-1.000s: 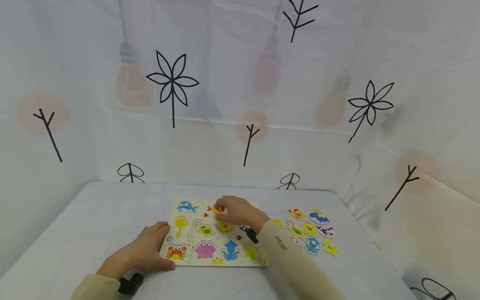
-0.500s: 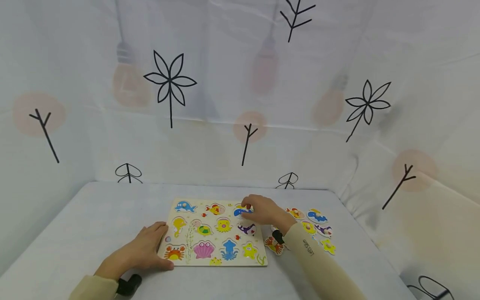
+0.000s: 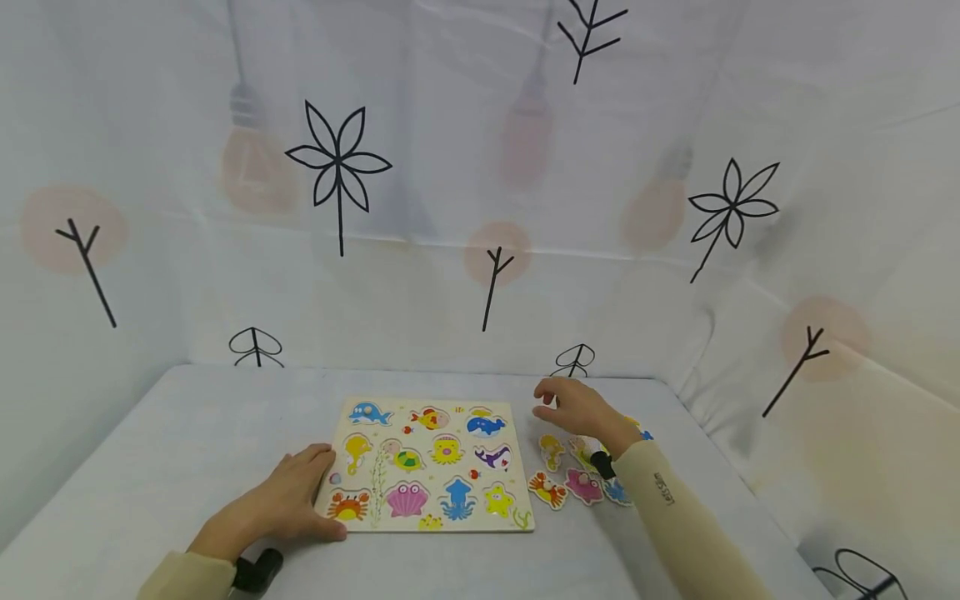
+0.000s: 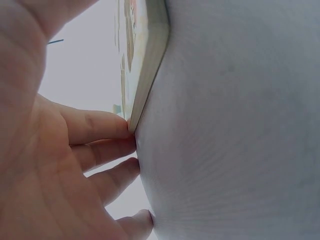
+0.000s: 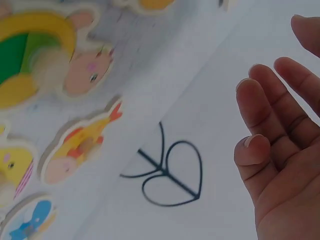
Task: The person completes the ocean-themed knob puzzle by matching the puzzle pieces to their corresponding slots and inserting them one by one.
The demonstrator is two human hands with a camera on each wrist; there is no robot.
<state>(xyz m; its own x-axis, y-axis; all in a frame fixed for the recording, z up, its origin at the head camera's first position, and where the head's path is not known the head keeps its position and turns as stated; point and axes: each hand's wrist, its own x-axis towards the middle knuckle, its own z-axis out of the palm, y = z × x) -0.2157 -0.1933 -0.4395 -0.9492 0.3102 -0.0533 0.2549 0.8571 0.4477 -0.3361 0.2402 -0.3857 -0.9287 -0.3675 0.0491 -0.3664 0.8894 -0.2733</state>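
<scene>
A sea-animal puzzle board lies on the table, showing rows of pictured shapes, including a blue dolphin at its far left corner. My left hand rests at the board's left side. In the left wrist view its fingertips touch the board's edge. Raised past the board's right side, my right hand has loosely bent fingers and nothing between them. Below and around it lie loose pieces: a crab, a seahorse, a pink shell, a turtle and a fish. The right arm hides others.
A white cloth covers the table. Behind it hangs a pale curtain printed with plants and light bulbs. More loose pieces, among them a blue one, show at the right wrist view's left edge.
My right hand has moved right, from over the fish picture past the whale picture to above the loose pieces, uncovering the board. The left hand stays at the board's edge.
</scene>
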